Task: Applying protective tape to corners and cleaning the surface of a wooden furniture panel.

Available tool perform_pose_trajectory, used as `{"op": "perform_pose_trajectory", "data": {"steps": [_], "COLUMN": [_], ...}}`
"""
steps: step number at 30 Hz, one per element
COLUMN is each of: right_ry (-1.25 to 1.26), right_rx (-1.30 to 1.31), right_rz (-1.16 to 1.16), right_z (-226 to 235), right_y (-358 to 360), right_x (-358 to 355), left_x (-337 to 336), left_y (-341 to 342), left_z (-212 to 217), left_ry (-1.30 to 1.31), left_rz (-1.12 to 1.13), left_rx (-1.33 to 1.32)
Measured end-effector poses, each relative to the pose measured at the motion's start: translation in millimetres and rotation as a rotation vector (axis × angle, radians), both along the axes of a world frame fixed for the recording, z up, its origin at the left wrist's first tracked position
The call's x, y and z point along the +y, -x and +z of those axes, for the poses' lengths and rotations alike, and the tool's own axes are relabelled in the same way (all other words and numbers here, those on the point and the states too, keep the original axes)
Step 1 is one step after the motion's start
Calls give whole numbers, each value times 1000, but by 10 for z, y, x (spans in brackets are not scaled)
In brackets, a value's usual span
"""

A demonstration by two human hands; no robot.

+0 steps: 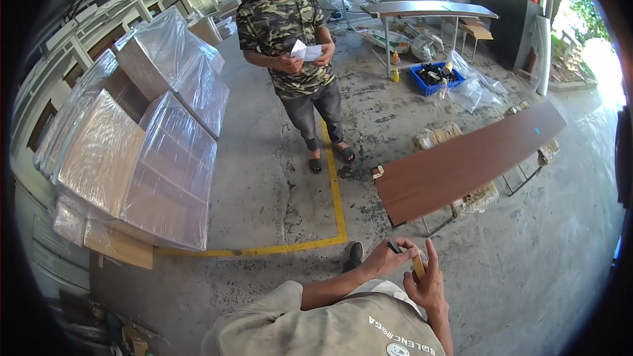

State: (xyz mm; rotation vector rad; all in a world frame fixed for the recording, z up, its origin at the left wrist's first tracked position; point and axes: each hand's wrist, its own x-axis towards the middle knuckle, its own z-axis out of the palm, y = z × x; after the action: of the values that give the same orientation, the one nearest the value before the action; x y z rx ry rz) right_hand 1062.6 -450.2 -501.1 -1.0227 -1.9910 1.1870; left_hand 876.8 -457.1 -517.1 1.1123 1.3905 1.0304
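Near the bottom of the head view, my left hand (388,258) is closed with a small black stick-like thing (394,246) poking out of its fingers. My right hand (428,287) is beside it, thumb and fingers bent round what looks like a narrow yellow-tan roll of tape (419,266); its index finger points up. My left fingertips come close to this roll, and whether they touch it I cannot tell. Ahead and to the right of my hands, a long brown board (468,161) lies on low padded supports, apart from both hands.
A person (283,33) in a camouflage shirt stands ahead holding white paper (306,51). Plastic-wrapped cartons (171,165) are stacked at left. A yellow floor line (264,250) runs before me. Farther back are a blue crate (422,86), plastic sheeting (478,95) and a worktable (428,9).
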Motion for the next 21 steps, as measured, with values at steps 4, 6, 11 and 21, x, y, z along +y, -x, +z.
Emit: {"op": "perform_pose_trajectory", "data": {"steps": [4, 6, 11, 21], "right_ry": [9, 13, 7, 29], "right_rx": [-11, -19, -21, -85], "right_rz": [-1, -3, 7, -57], "right_z": [-3, 0, 10, -168], "right_y": [35, 49, 85, 57], "right_x": [40, 49, 24, -128], "left_x": [1, -4, -50, -140], "left_y": [0, 14, 9, -41], "left_z": [-19, 144, 74, -225], "left_ry": [2, 61, -68, -193], "left_rz": [31, 6, 21, 16], "left_rx": [15, 59, 140, 310]}}
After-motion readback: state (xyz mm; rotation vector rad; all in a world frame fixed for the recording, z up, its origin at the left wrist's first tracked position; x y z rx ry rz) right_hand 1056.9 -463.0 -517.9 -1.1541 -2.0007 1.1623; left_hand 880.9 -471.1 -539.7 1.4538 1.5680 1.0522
